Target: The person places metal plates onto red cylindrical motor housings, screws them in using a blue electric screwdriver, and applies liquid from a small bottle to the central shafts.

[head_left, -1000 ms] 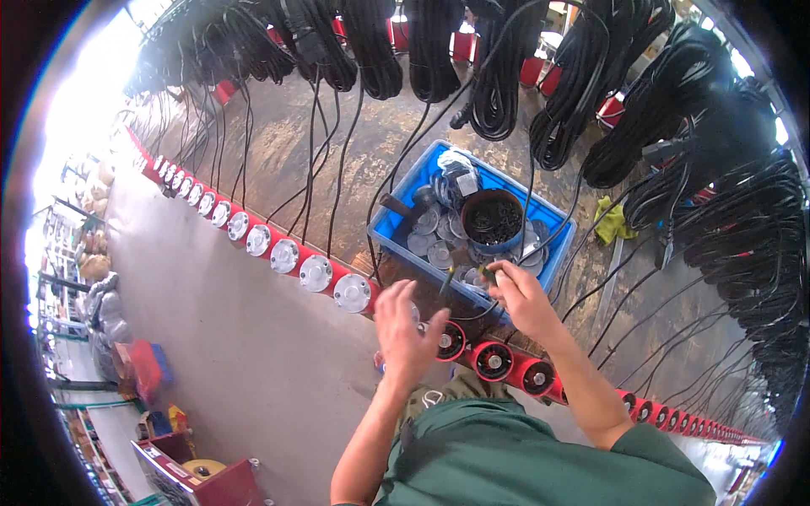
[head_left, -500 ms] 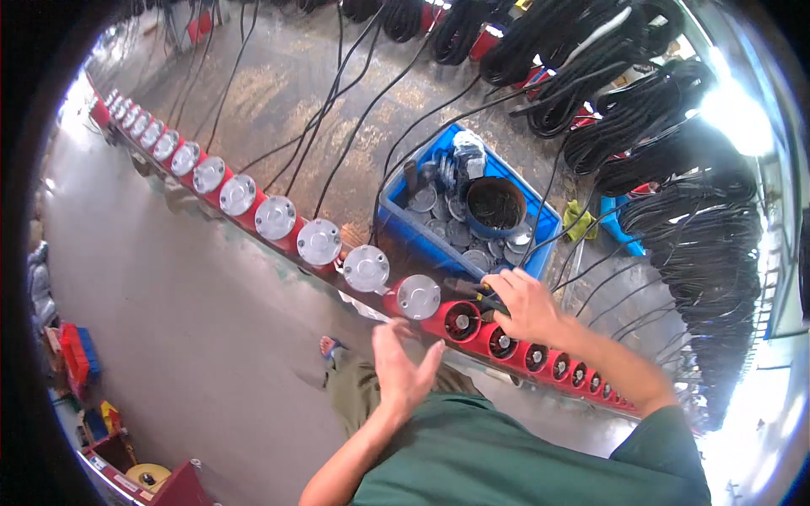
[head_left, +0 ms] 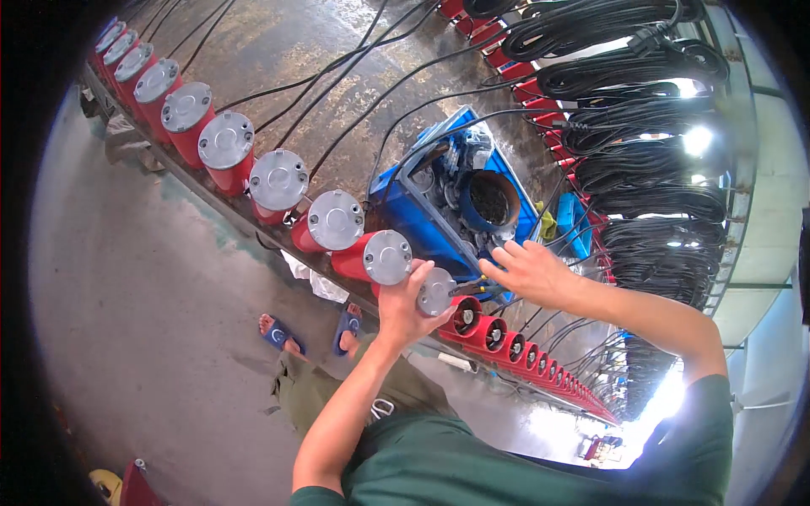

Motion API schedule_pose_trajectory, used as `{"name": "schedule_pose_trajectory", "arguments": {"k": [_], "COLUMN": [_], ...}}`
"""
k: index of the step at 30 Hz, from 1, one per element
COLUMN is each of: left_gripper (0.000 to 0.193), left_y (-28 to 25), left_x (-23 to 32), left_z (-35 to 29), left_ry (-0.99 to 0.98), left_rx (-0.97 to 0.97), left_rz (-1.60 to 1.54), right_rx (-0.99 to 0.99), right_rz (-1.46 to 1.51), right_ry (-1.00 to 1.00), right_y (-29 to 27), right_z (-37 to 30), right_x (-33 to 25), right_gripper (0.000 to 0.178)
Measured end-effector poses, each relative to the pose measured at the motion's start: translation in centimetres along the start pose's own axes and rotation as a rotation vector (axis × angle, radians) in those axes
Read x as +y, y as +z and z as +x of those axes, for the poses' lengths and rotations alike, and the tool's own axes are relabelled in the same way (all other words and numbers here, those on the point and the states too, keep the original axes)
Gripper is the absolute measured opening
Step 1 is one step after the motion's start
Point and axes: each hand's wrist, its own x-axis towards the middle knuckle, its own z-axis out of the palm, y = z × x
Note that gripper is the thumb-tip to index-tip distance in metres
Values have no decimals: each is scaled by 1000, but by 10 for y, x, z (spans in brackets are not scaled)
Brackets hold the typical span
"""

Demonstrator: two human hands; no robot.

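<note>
A row of red cylindrical housings runs along the bench edge. Several carry round grey lids, like the lidded housing [head_left: 387,258] left of my left hand. My left hand [head_left: 401,314] curls its thumb and fingers around the last lidded housing [head_left: 436,292]. Beside it is an open housing [head_left: 466,315] with its inner parts showing. My right hand [head_left: 531,274] hovers to the right, fingers bent together; whatever they may hold is hidden. Just below those fingertips, a dark hand tool with yellow on its handles [head_left: 477,288], apparently pliers, lies near the open housing.
A blue crate [head_left: 413,223] behind the row holds loose grey discs and a round container [head_left: 489,201] of small dark pieces. Black cables cross the bench [head_left: 278,63]. Coiled black cables [head_left: 650,169] line the right side, with a blue object [head_left: 574,223] nearby.
My left hand has moved from open above the row onto the last lidded housing. My right hand has lifted away from the tool. The view has shifted, bringing the lidded housings closer.
</note>
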Motion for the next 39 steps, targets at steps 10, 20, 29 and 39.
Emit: {"name": "schedule_pose_trajectory", "arguments": {"k": [10, 20, 29, 39], "left_gripper": [89, 93, 93, 92], "left_y": [1, 1, 2, 2], "left_x": [-10, -14, -11, -12], "left_z": [3, 0, -1, 1], "left_ry": [60, 85, 61, 42], "left_rx": [45, 25, 25, -2], "left_rz": [-30, -51, -33, -21], "right_rx": [-679, -594, -537, -1024], "right_rz": [773, 674, 560, 1984], "right_ry": [314, 303, 303, 914], "right_y": [-28, -23, -28, -33], "right_z": [3, -3, 4, 12], "right_x": [-35, -36, -34, -37], "right_gripper": [48, 45, 37, 15]}}
